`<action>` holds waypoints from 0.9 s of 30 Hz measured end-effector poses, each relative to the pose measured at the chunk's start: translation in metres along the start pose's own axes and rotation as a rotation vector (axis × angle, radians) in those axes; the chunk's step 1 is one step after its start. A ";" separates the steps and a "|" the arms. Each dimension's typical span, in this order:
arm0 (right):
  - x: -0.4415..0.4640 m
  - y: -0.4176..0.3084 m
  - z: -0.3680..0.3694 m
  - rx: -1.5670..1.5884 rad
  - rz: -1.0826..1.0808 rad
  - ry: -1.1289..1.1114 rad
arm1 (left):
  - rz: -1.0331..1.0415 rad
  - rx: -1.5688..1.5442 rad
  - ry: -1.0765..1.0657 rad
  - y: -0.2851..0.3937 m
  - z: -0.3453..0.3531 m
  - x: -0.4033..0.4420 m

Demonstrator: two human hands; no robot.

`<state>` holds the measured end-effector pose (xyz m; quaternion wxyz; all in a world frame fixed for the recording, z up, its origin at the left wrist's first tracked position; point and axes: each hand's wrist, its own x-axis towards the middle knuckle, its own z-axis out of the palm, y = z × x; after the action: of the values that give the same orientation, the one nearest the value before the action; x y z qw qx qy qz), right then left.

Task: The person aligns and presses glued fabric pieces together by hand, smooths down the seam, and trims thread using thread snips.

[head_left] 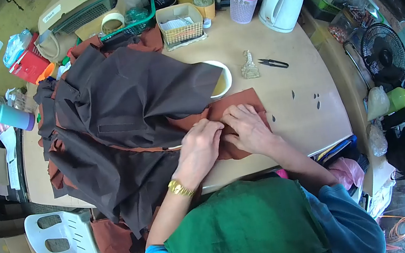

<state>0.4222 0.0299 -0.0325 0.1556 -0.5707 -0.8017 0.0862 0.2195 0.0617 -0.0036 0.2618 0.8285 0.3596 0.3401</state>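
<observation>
A large pile of dark brown fabric [113, 92] with a rust-brown underside covers the left half of the table. At its right edge lies a rust-brown cloth piece [245, 98], flat near the table's front. My left hand [201, 145], a gold watch on its wrist, pinches the rust-brown cloth. Close beside it, my right hand [247, 127] has its fingers bent down and closed on the same cloth. The fingertips of both hands nearly meet, and the folded cloth between them is partly hidden. A white bowl [228, 78] sits just beyond, partly under the dark fabric.
Thread snips [274, 63] and a tower-shaped gold piece [250, 67] lie on the table [310, 110]. Along the back stand a woven basket [181, 27], a glass jar [204, 0], a lilac cup [244, 7] and a white kettle [282, 3]. A white chair [61, 234] is at lower left.
</observation>
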 end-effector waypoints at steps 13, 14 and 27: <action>0.002 0.030 0.018 0.191 -0.004 -0.045 | -0.159 0.086 -0.157 -0.073 -0.027 -0.028; 0.003 0.029 0.017 0.183 -0.003 -0.062 | -0.171 0.060 -0.184 -0.071 -0.029 -0.026; 0.004 0.024 0.004 0.220 -0.004 -0.114 | 0.139 0.510 -0.263 -0.060 -0.012 -0.020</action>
<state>0.4411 0.0421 -0.0431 0.1717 -0.5426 -0.7961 0.2056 0.1757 0.0846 -0.0439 0.0655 0.9272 0.3389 0.1453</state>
